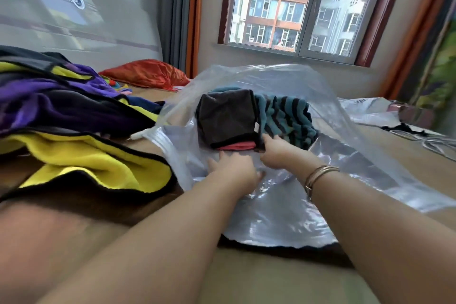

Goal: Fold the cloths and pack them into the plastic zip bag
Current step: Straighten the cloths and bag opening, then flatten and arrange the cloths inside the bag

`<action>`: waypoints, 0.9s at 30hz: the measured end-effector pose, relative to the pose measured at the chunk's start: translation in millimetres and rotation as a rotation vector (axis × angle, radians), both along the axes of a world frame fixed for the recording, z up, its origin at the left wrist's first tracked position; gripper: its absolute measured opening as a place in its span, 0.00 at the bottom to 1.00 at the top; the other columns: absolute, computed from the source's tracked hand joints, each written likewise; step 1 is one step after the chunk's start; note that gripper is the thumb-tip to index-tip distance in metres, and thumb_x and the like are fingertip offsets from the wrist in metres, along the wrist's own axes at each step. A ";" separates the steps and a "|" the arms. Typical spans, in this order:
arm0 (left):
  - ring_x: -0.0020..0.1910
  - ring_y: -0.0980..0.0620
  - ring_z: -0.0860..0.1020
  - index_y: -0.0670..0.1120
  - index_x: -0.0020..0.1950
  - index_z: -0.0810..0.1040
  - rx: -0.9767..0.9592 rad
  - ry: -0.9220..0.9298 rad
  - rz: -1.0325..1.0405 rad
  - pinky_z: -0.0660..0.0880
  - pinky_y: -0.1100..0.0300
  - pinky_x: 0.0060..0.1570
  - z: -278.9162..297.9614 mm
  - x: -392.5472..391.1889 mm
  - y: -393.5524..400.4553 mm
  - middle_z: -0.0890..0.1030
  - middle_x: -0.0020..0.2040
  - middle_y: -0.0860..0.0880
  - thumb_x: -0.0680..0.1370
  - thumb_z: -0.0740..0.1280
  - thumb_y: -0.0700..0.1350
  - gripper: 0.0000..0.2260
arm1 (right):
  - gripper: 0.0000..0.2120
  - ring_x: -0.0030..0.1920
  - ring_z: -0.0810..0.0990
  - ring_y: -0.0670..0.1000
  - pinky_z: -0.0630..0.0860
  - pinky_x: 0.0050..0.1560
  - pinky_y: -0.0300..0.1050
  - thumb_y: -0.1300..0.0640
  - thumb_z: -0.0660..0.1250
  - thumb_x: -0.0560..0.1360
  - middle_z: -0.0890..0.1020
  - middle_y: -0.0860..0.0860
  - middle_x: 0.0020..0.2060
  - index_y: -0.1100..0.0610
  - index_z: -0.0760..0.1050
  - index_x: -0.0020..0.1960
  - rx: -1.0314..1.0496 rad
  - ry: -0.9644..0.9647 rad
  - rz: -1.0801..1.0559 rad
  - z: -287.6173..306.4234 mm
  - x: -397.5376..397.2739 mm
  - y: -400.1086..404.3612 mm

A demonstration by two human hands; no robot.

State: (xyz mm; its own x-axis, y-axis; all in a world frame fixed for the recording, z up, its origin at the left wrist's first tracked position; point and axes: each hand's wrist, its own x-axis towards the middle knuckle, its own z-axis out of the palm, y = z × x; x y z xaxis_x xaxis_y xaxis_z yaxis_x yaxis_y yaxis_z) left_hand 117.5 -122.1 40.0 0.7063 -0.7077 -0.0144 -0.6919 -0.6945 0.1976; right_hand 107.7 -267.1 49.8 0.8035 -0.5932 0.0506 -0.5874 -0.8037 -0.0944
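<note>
— Where are we in the job?

— We are packing. A folded stack sits inside the clear plastic zip bag (283,207): a dark grey cloth (228,116) on top, a pink cloth (238,146) under it, and a teal striped cloth (287,118) just beside them, deeper in. The bag lies on the bed in front of us, its upper sheet ballooned up over the stack.

— And our hands?

— Both reach into the bag's mouth. Our right hand (277,149) has its grip at the near right corner of the grey cloth, fingers curled at the edge; it looks like a light pinch, though the fingertips are partly hidden. Our left hand (234,170) lies fairly flat, fingers spread, pressing on the lower sheet of plastic just in front of the stack, holding nothing.

— What does the next move call for?

— We judge the stack needs seating squarely, then another cloth. The yellow and black cloth (98,165) and the purple cloth (61,104) lie unfolded in a heap to our left, outside the bag, so folding comes first.
</note>
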 end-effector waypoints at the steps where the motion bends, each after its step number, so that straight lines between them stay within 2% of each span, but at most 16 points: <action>1: 0.73 0.41 0.61 0.49 0.71 0.69 -0.059 0.001 -0.004 0.61 0.39 0.68 6.0 -8.6 8.6 0.68 0.72 0.46 0.81 0.56 0.59 0.23 | 0.29 0.72 0.62 0.64 0.64 0.70 0.57 0.60 0.57 0.76 0.60 0.62 0.73 0.56 0.54 0.76 0.002 -0.022 0.029 3.7 -14.7 16.8; 3: 0.71 0.43 0.66 0.47 0.72 0.68 -0.179 0.020 -0.042 0.64 0.45 0.68 16.5 -27.6 30.6 0.69 0.71 0.46 0.81 0.58 0.49 0.19 | 0.28 0.69 0.67 0.61 0.69 0.66 0.54 0.61 0.58 0.76 0.64 0.59 0.71 0.57 0.56 0.75 0.003 -0.044 0.107 10.3 -45.9 51.0; 5: 0.67 0.45 0.70 0.45 0.70 0.70 -0.330 0.055 -0.070 0.68 0.49 0.65 23.3 -48.7 60.9 0.71 0.69 0.46 0.80 0.58 0.43 0.18 | 0.24 0.65 0.71 0.59 0.72 0.62 0.53 0.60 0.59 0.77 0.68 0.57 0.68 0.57 0.60 0.72 -0.002 -0.042 0.185 14.0 -74.8 86.5; 7: 0.57 0.48 0.75 0.45 0.65 0.74 -0.530 0.092 -0.072 0.72 0.55 0.58 25.5 -68.6 94.6 0.75 0.65 0.46 0.78 0.59 0.39 0.16 | 0.21 0.64 0.72 0.57 0.72 0.61 0.52 0.60 0.58 0.77 0.69 0.55 0.67 0.56 0.62 0.70 -0.011 -0.060 0.239 15.4 -99.4 120.5; 9: 0.44 0.52 0.74 0.46 0.57 0.79 -0.746 0.103 -0.043 0.71 0.61 0.46 29.2 -84.7 130.5 0.80 0.57 0.48 0.75 0.58 0.35 0.15 | 0.22 0.65 0.71 0.56 0.72 0.60 0.51 0.61 0.58 0.78 0.70 0.54 0.67 0.55 0.63 0.71 -0.021 -0.124 0.265 18.4 -118.8 151.1; 10: 0.42 0.53 0.75 0.46 0.53 0.81 -0.852 0.134 -0.015 0.70 0.62 0.43 31.7 -90.3 148.4 0.81 0.52 0.50 0.74 0.58 0.34 0.15 | 0.21 0.64 0.72 0.56 0.72 0.59 0.50 0.61 0.57 0.78 0.70 0.54 0.67 0.55 0.64 0.71 -0.023 -0.173 0.274 20.2 -126.1 165.1; 12: 0.45 0.52 0.80 0.47 0.45 0.81 -1.038 0.250 0.056 0.74 0.60 0.46 37.7 -96.4 182.0 0.83 0.47 0.51 0.74 0.57 0.32 0.16 | 0.19 0.62 0.73 0.56 0.72 0.58 0.50 0.60 0.56 0.78 0.72 0.53 0.65 0.54 0.67 0.68 -0.010 -0.293 0.294 24.8 -136.5 192.8; 14: 0.47 0.50 0.81 0.48 0.43 0.81 -1.143 0.330 0.159 0.76 0.57 0.48 41.8 -93.9 212.5 0.84 0.46 0.50 0.75 0.57 0.32 0.16 | 0.15 0.58 0.75 0.55 0.73 0.54 0.49 0.59 0.57 0.77 0.76 0.51 0.61 0.53 0.72 0.63 0.007 -0.412 0.330 28.9 -140.1 220.1; 18: 0.44 0.50 0.80 0.48 0.43 0.80 -1.204 0.382 0.366 0.72 0.61 0.39 27.1 -73.8 263.8 0.84 0.45 0.51 0.76 0.57 0.34 0.15 | 0.11 0.49 0.78 0.53 0.76 0.49 0.49 0.59 0.58 0.76 0.80 0.51 0.52 0.54 0.76 0.54 0.053 -0.544 0.531 26.3 -126.6 270.8; 20: 0.44 0.49 0.79 0.49 0.42 0.79 -1.161 0.384 0.451 0.71 0.60 0.40 12.8 -61.4 281.8 0.84 0.46 0.50 0.76 0.58 0.34 0.14 | 0.12 0.51 0.77 0.53 0.74 0.48 0.48 0.59 0.58 0.77 0.78 0.51 0.54 0.54 0.75 0.57 0.048 -0.490 0.589 18.8 -109.6 288.7; 22: 0.44 0.48 0.77 0.50 0.42 0.78 -1.105 0.350 0.511 0.71 0.59 0.41 1.0 -48.9 292.7 0.83 0.49 0.48 0.75 0.59 0.35 0.13 | 0.15 0.58 0.75 0.54 0.70 0.47 0.46 0.58 0.58 0.78 0.75 0.52 0.60 0.54 0.71 0.64 0.033 -0.407 0.598 6.6 -85.4 296.8; 23: 0.44 0.47 0.77 0.49 0.44 0.78 -1.080 0.329 0.532 0.71 0.59 0.42 -3.1 -43.4 296.3 0.82 0.50 0.47 0.75 0.59 0.34 0.12 | 0.18 0.62 0.73 0.55 0.68 0.49 0.46 0.58 0.59 0.78 0.72 0.53 0.64 0.54 0.68 0.67 0.037 -0.384 0.588 0.6 -72.4 298.2; 25: 0.44 0.47 0.76 0.47 0.49 0.78 -1.027 0.306 0.547 0.69 0.60 0.42 -6.5 -35.5 300.4 0.81 0.52 0.47 0.75 0.59 0.34 0.12 | 0.25 0.67 0.68 0.57 0.70 0.57 0.50 0.58 0.61 0.76 0.69 0.54 0.68 0.55 0.63 0.72 0.051 -0.368 0.554 -8.2 -47.4 296.5; 27: 0.46 0.46 0.76 0.47 0.52 0.78 -0.987 0.294 0.540 0.69 0.60 0.42 -7.2 -27.4 302.7 0.79 0.54 0.46 0.75 0.59 0.34 0.12 | 0.28 0.70 0.65 0.59 0.68 0.65 0.55 0.57 0.64 0.75 0.68 0.56 0.69 0.55 0.62 0.73 0.043 -0.338 0.503 -17.1 -24.0 289.1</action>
